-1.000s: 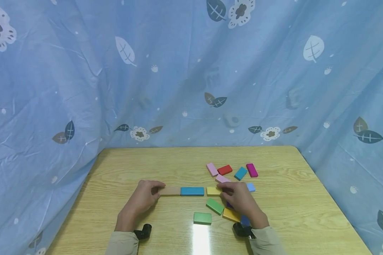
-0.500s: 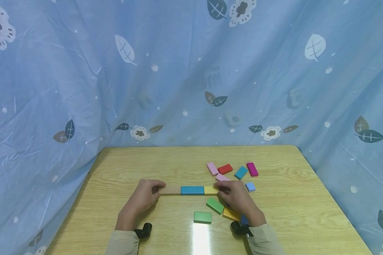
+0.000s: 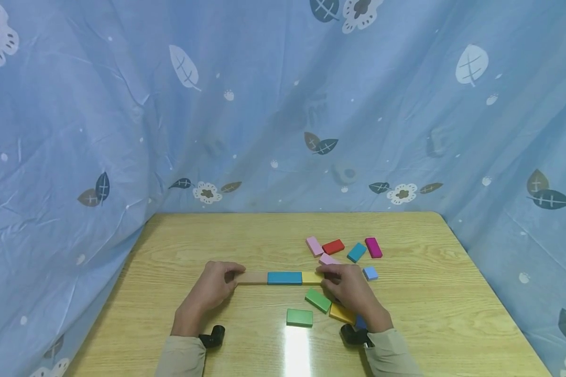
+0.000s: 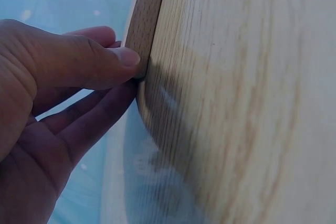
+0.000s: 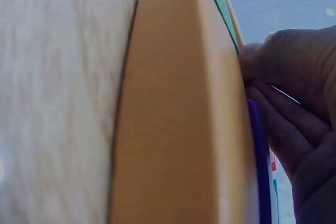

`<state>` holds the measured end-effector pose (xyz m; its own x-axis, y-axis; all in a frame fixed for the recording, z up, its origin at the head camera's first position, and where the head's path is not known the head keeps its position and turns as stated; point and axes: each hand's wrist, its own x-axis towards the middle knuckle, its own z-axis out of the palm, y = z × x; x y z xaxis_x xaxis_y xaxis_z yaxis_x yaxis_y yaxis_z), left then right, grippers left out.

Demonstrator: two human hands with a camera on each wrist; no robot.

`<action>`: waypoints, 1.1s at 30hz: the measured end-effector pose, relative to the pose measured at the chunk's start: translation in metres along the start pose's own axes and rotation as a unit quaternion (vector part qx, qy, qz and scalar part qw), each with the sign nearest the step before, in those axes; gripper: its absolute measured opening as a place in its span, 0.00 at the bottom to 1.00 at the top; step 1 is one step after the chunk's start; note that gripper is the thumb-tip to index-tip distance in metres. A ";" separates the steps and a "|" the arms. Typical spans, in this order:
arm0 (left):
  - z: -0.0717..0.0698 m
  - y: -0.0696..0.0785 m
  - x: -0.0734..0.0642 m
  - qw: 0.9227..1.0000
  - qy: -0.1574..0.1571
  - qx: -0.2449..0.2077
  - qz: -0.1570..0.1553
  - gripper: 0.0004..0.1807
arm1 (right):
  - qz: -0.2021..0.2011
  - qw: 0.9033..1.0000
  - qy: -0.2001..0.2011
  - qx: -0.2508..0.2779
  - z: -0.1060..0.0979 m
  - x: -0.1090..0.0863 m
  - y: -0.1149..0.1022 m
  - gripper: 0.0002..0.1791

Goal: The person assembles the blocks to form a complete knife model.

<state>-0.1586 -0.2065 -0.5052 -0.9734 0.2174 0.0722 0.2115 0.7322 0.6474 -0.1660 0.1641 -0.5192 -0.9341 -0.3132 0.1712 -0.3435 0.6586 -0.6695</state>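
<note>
Three blocks lie end to end in a straight row on the table in the head view: a plain wooden block [image 3: 253, 278], a blue block [image 3: 284, 278] and a yellow block [image 3: 309, 278]. At the row's left end my left hand [image 3: 212, 287] pinches the wooden block between thumb and fingers. The left wrist view shows the thumb against the side of this wooden block [image 4: 146, 17]. My right hand [image 3: 352, 288] pinches the yellow block's right end, hiding that end. In the right wrist view an orange block [image 5: 163, 103] hides the right hand's fingertips.
Below the row lie two green blocks, one slanted [image 3: 318, 300] and one level [image 3: 299, 318], and an orange block [image 3: 342, 313]. Behind the right hand are pink [image 3: 314, 246], red [image 3: 333, 246], teal [image 3: 356, 252], magenta [image 3: 373, 247] and light blue [image 3: 370, 273] blocks. A patterned curtain [image 3: 273, 104] surrounds the table.
My right hand has moved slightly left with the yellow block, and the gap between it and the blue block has shut. The left hand keeps its place on the wooden block.
</note>
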 end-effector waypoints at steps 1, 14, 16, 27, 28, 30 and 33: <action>0.000 0.000 0.000 1.000 0.001 0.002 0.004 0.18 | 0.000 1.000 0.001 0.000 0.000 0.000 0.000 0.15; 0.000 -0.004 0.001 1.000 0.001 -0.001 0.003 0.18 | 0.008 1.000 0.008 0.001 0.001 -0.001 0.000 0.14; 0.000 -0.003 0.001 1.000 0.000 -0.006 -0.002 0.18 | 0.007 1.000 0.007 0.002 0.001 -0.002 0.001 0.14; 0.000 -0.003 0.001 1.000 0.000 -0.007 -0.009 0.19 | 0.019 1.000 0.007 0.008 0.002 -0.002 0.000 0.15; 0.000 -0.003 0.001 1.000 -0.001 -0.009 -0.010 0.19 | 0.023 1.000 0.007 0.016 0.001 -0.003 0.000 0.16; 0.001 -0.004 0.000 1.000 -0.002 -0.011 -0.011 0.19 | 0.032 0.998 0.007 0.045 -0.001 -0.005 0.002 0.17; 0.001 -0.004 0.000 1.000 -0.005 -0.012 -0.011 0.19 | 0.042 0.994 0.019 0.095 -0.005 -0.009 0.009 0.18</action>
<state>-0.1598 -0.2087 -0.5085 -0.9767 0.2087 0.0504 0.1886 0.7211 0.6666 -0.1617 0.1762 -0.5234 -0.9629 -0.2346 0.1336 -0.2433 0.5394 -0.8061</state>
